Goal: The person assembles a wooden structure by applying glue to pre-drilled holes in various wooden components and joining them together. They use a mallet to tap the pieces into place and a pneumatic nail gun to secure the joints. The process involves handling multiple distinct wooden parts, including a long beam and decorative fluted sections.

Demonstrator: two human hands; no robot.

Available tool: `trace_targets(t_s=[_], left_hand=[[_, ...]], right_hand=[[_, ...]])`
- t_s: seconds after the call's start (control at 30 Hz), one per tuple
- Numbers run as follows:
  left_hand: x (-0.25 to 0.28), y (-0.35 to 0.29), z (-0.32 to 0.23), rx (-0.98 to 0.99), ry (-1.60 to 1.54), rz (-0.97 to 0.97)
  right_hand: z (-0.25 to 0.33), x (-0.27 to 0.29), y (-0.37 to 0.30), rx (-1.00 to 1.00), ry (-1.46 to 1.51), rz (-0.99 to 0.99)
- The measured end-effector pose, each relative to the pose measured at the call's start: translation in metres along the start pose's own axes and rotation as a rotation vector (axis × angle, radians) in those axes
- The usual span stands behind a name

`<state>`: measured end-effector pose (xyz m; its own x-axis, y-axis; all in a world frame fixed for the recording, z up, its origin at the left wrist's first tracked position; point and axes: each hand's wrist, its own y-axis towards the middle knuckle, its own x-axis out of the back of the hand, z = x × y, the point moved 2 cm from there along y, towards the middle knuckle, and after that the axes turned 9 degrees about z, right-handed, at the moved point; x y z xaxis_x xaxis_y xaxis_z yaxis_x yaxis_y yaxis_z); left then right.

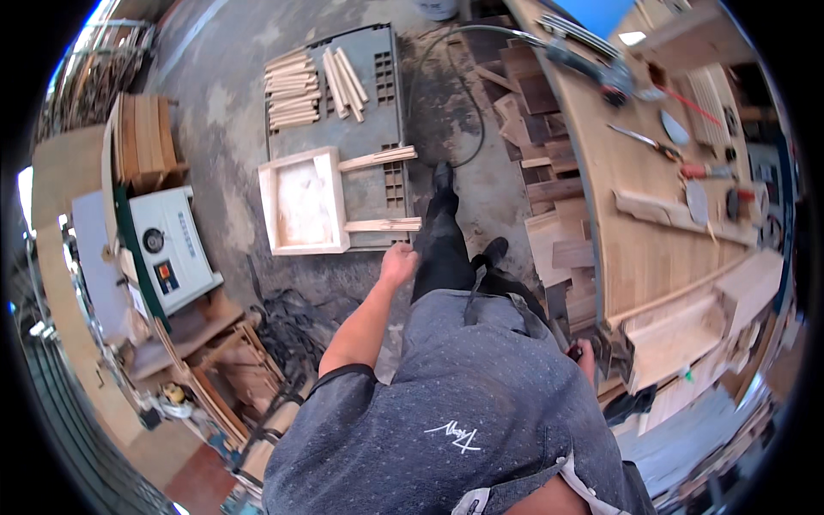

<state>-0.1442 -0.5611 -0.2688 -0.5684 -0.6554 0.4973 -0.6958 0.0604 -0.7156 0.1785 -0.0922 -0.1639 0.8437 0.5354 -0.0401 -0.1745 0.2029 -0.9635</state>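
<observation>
My left hand [397, 264] hangs just below the near edge of a grey plastic pallet [378, 202]. Its fingers are curled in, with nothing visible in them. A shallow pale wooden box [337, 202] lies on the pallet close to it. Two bundles of thin wood strips reach right from the box; the nearer bundle [383, 225] is just above my hand. My right hand [586, 357] is low beside the workbench [639, 275], mostly hidden by my shirt and closed around something small and dark that I cannot make out.
Stacks of wooden strips [292, 90] lie on the pallet's far half. A hose [477, 129] curves over the floor. Wood boards [558, 227] are stacked under the bench, which carries a power tool [592, 73] and screwdrivers. A white machine [172, 245] stands at left, near dark cloth [300, 322].
</observation>
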Motion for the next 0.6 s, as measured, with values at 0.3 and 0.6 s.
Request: trace_targets(t_s=[0.3, 0.6], left_hand=[[0.071, 0.125, 0.084, 0.221, 0.055, -0.018], [0.158, 0.463, 0.120, 0.097, 0.087, -0.168]], right_hand=[[0.048, -0.076, -0.007, -0.284, -0.636, -0.278], [0.100, -0.206, 0.041, -0.764, -0.989, -0.492]])
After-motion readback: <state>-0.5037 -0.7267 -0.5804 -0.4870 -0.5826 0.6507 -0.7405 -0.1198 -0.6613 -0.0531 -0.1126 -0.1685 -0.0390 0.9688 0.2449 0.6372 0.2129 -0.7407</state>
